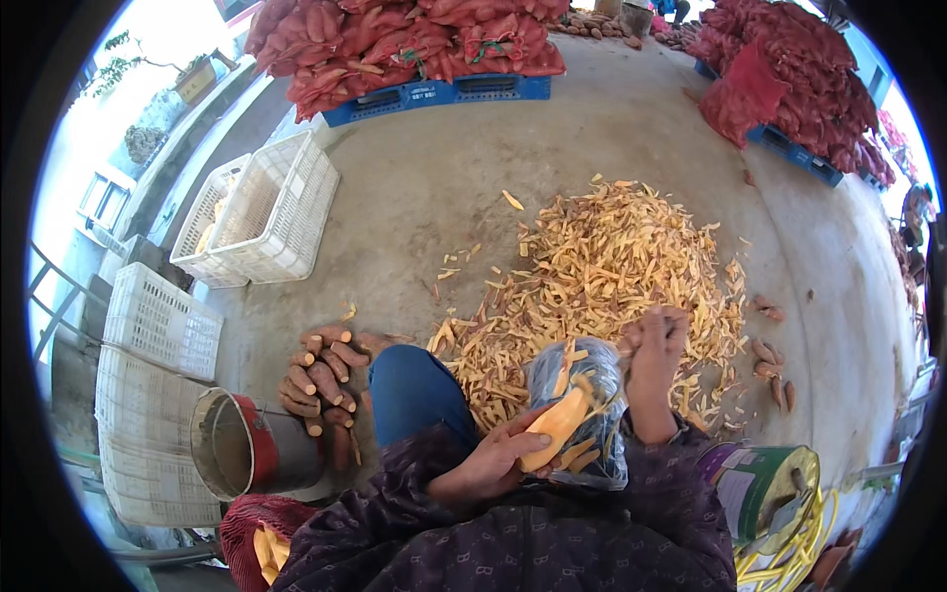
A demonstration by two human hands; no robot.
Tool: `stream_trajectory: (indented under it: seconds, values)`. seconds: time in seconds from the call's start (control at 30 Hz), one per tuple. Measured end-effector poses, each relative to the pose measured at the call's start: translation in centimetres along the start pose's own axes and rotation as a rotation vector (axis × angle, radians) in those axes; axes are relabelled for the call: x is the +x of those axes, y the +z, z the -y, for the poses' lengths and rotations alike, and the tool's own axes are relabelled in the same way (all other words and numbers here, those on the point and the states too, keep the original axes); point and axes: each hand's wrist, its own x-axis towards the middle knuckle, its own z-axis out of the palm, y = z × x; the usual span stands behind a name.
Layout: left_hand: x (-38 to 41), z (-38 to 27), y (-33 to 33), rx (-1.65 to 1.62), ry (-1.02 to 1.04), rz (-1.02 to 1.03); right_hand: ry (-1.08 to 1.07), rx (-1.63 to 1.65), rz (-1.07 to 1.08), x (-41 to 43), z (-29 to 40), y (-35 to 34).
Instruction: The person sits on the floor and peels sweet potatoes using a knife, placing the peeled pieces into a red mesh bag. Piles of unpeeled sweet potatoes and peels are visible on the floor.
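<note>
My left hand (507,455) holds a peeled orange sweet potato (558,429) above my lap. Its far end looks rough, with thin strips hanging beside it. My right hand (655,337) is up and to the right of the root, apart from it, with curled fingers and slightly blurred; whether it holds a small tool I cannot tell. Clear plastic film (614,459) covers my right knee, with peel strips lying on it. Beyond my knees spreads a big heap of sweet potato peelings (614,251). Unpeeled sweet potatoes (325,381) with cut ends lie in a pile left of my left knee.
White plastic crates (285,255) stand at left, others (159,325) nearer. A metal bucket (285,451) lies tipped beside me, near a red mesh sack (240,529). At right is a green tin (769,481) by yellow hose (803,551). Sacks on blue pallets (436,92) stand beyond.
</note>
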Motion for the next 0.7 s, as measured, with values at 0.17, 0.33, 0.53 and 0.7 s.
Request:
stream_trajectory:
  seconds: [0.17,0.33,0.53,0.7]
  values:
    - [-0.4,-0.3,0.3,0.100,0.055,-0.103,-0.072,0.015,-0.015,-1.2,2.2,0.7]
    - [-0.3,0.8,-1.0,0.109,0.045,-0.014,-0.044,-0.075,0.131,-1.6,0.2,0.9]
    - [-0.5,0.4,-0.5,0.195,0.068,-0.079,-0.074,-0.078,0.035,-2.7,2.0,1.2]
    - [-0.6,1.1,-1.0,0.517,0.099,-0.100,-0.116,-0.068,0.094,-1.1,0.9,0.1]
